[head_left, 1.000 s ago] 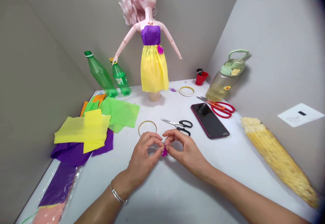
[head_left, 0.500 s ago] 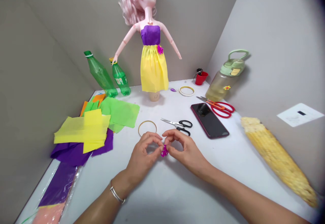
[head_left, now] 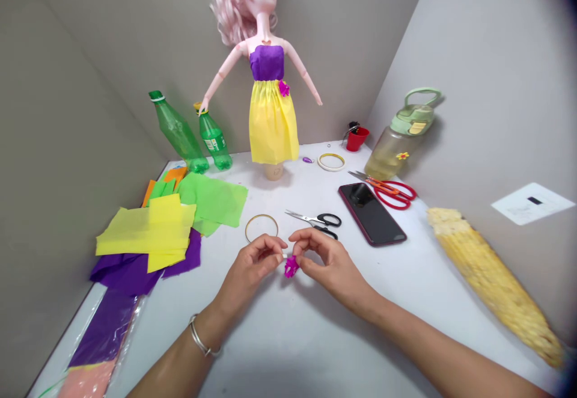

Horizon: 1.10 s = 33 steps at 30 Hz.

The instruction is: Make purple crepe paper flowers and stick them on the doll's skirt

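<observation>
Between thumb and fingertips, my right hand (head_left: 332,267) pinches a small magenta flower (head_left: 291,267), crumpled like paper or cloth. My left hand (head_left: 249,272) sits just beside it, its thumb and finger pressed together. A tiny white strip (head_left: 285,256) shows at the left fingertips, too small to make out clearly. Just beyond the hands lie black-handled scissors (head_left: 311,219) and a thin golden bangle (head_left: 246,228). Farther back stands a doll (head_left: 269,62) in a purple top and yellow skirt, with a similar magenta flower (head_left: 283,88) at the waist.
Yellow, green and purple sheets (head_left: 121,229) are piled at left, near two green bottles (head_left: 178,130). At right are a phone (head_left: 373,214), red-handled scissors (head_left: 391,190), a water bottle (head_left: 387,151) and a long yellow corn-like object (head_left: 496,284). A tape roll (head_left: 320,163) lies behind.
My left fingers have drawn slightly left, away from the flower, and a small white strip now shows at their tips. My right hand keeps its hold on the flower.
</observation>
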Available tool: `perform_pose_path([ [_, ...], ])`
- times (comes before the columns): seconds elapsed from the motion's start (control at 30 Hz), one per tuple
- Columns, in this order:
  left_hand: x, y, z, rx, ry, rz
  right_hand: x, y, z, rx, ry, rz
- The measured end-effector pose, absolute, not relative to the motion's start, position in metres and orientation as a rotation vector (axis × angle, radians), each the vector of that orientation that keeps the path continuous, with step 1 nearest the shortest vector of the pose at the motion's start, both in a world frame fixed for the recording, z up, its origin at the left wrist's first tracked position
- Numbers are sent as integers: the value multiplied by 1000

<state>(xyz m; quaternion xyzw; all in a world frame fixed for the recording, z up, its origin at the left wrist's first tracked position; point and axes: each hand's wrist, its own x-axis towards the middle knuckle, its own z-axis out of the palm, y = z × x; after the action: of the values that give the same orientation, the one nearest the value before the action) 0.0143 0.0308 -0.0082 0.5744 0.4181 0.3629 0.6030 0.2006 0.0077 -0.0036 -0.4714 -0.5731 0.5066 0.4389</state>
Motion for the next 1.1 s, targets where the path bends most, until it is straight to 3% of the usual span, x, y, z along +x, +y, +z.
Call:
perform_pose_path([
  [1.1, 16, 34, -18, 1319, 974, 763, 211, 21, -11, -1137, -1064, 1389],
])
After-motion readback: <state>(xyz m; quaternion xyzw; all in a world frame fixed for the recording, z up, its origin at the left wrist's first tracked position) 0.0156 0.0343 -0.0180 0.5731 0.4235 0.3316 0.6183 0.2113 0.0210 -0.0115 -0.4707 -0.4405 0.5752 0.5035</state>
